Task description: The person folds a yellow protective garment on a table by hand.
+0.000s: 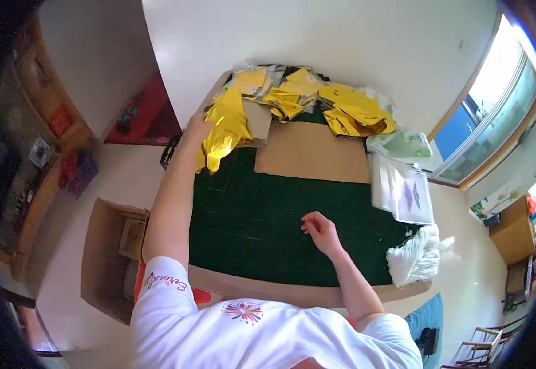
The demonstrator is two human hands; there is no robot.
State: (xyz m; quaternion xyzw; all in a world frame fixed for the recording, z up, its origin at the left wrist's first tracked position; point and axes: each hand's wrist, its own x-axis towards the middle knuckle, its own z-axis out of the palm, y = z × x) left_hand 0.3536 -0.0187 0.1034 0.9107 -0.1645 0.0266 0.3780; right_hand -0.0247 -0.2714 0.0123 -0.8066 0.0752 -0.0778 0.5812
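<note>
My left hand (pixel 198 128) is stretched far out to the table's left side, closed at the edge of a long, shiny gold foil piece (pixel 228 120) with a rounded lower end. Its fingertips are partly hidden. This foil slants down over a grey-brown flat piece (pixel 257 120) and the dark green table cover. Above the middle of the green cover (pixel 249 215), my right hand (pixel 321 234) is loosely curled, fingertips a little apart, with nothing visible in it. More gold foil pieces (pixel 357 111) lie folded in a row along the back, some with clear plastic around them.
A brown cardboard sheet (pixel 317 150) lies on the cover. On the right are a green-white plastic packet (pixel 400 146), clear plastic bags (pixel 403 190) and a bundle of white cord (pixel 414 258). An open cardboard box (pixel 105 261) stands on the floor at left; a blue chair (pixel 425 323) is at right.
</note>
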